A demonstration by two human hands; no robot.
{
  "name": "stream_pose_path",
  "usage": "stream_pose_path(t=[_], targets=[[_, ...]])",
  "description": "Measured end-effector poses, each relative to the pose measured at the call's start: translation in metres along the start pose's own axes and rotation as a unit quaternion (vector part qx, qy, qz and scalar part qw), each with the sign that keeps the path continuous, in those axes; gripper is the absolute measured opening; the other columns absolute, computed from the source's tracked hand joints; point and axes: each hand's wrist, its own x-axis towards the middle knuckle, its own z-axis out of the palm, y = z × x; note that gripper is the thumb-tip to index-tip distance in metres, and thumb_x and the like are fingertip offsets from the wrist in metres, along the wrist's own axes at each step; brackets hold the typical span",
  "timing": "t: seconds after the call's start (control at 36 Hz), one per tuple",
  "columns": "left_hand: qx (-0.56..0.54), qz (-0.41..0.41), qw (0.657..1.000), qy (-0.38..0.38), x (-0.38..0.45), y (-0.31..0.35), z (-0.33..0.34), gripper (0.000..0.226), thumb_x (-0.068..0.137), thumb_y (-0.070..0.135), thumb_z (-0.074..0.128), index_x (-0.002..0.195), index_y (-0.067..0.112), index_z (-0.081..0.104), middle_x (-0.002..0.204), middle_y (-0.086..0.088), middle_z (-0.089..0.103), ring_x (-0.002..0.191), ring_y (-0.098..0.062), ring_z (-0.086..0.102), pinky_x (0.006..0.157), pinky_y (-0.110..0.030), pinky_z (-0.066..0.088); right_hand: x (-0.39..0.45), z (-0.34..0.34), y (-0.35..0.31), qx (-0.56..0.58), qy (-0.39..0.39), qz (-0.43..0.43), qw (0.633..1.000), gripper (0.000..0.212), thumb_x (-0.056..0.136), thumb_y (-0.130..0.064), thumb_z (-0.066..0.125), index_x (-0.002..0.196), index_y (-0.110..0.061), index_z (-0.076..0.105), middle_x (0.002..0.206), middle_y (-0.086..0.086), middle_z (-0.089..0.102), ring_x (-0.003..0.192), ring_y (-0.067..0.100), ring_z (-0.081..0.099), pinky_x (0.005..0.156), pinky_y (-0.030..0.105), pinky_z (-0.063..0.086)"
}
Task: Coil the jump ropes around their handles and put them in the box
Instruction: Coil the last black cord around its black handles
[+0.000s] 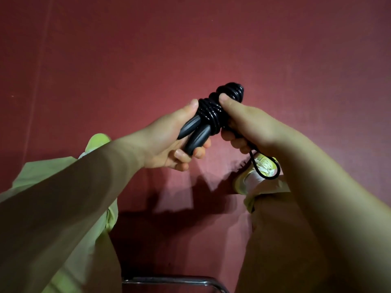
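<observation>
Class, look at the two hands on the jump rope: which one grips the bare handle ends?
The left hand: its fingers curl round the two handles. The right hand instead pinches the coiled rope, a loose loop hanging below.

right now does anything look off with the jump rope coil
Mostly tidy: the rope is wound tightly around both handles. One loose loop hangs uncoiled below the right hand. The left hand grips the handles.

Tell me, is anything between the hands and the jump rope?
No. Both hands already hold it: the left hand grips the handles, the right hand grips the coil. No box is visible.
</observation>
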Motion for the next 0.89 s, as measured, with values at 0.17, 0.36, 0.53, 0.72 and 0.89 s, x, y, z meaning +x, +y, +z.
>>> stream_pose_path(t=[0.17, 0.36, 0.53, 0.72, 0.89], targets=[[0.131, 0.025, 0.987, 0.095, 0.004, -0.007, 0.004, 0.073, 0.091, 0.070, 0.018, 0.084, 0.012, 0.062, 0.064, -0.001, 0.059, 0.043, -0.010, 0.030, 0.052, -0.026, 0.041, 0.000, 0.007, 0.005, -0.036, 0.009, 0.041, 0.998, 0.059, 0.098, -0.062, 0.024, 0.070, -0.018, 0.052, 0.058, -0.005, 0.037, 0.046, 0.010, 0.027, 0.046, 0.024, 0.026], [0.276, 0.068, 0.945, 0.160, 0.009, -0.015, -0.001, 0.083, 0.067, 0.079, 0.028, 0.089, 0.008, 0.065, 0.065, 0.000, 0.067, 0.048, -0.016, 0.045, 0.065, -0.039, 0.049, 0.002, 0.012, 0.009, -0.064, 0.006, 0.080, 0.995, 0.066, 0.097, -0.064, 0.020, 0.085, -0.013, 0.061, 0.064, -0.003, 0.042, 0.053, 0.014, 0.037, 0.058, 0.030, 0.044], [0.390, 0.082, 0.896, 0.198, 0.007, -0.018, -0.004, 0.060, 0.089, 0.068, 0.030, 0.073, 0.019, 0.061, 0.051, 0.011, 0.060, 0.059, -0.014, 0.056, 0.067, -0.030, 0.045, 0.003, 0.013, 0.016, -0.070, -0.003, 0.078, 0.994, 0.066, 0.096, -0.065, 0.022, 0.084, -0.013, 0.060, 0.065, -0.002, 0.043, 0.058, 0.016, 0.041, 0.064, 0.034, 0.047], [0.189, 0.117, 0.967, 0.123, 0.005, -0.021, 0.000, 0.025, 0.101, 0.036, 0.037, 0.094, 0.023, 0.058, 0.095, -0.007, 0.071, 0.090, -0.025, 0.068, 0.084, -0.039, 0.047, 0.005, 0.015, 0.018, -0.066, 0.026, 0.028, 0.997, 0.055, 0.101, -0.053, 0.026, 0.077, -0.014, 0.056, 0.044, -0.013, 0.033, 0.040, 0.008, 0.034, 0.060, 0.031, 0.043], [0.272, 0.152, 0.938, 0.151, 0.012, -0.024, -0.001, 0.040, 0.095, 0.033, 0.051, 0.132, 0.035, 0.035, 0.106, 0.007, 0.057, 0.092, -0.015, 0.063, 0.090, -0.043, 0.054, 0.003, 0.014, 0.015, 0.019, 0.027, 0.039, 0.999, 0.070, 0.090, -0.073, 0.023, 0.089, -0.016, 0.063, 0.067, -0.002, 0.046, 0.056, 0.015, 0.043, 0.061, 0.032, 0.050]])
